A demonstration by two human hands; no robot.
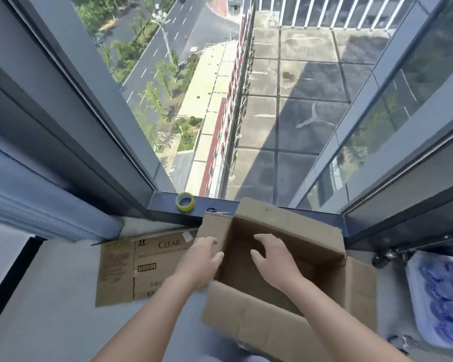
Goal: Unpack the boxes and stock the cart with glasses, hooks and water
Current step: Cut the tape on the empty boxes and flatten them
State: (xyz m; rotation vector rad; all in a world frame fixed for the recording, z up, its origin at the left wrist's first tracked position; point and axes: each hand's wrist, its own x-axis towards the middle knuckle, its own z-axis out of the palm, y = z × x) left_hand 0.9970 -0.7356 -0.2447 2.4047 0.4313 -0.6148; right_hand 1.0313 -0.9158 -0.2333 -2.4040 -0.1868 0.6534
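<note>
An open brown cardboard box (pixel 285 223) stands on the grey floor by a corner window, all flaps folded out; its inside looks bare. My left hand (pixel 203 259) grips the box's left wall, fingers curled over its rim. My right hand (pixel 272 257) hovers inside the opening with fingers spread and loosely bent, holding nothing. A shrink-wrapped pack of water bottles (pixel 439 299) with blue labels lies at the right edge.
A flattened carton printed "CLEAR" (pixel 136 267) lies on the floor to the left of the box. A roll of yellow-green tape (pixel 185 201) sits on the dark window sill, with scissors (pixel 217 211) partly hidden behind the box flap. Glass walls close in ahead.
</note>
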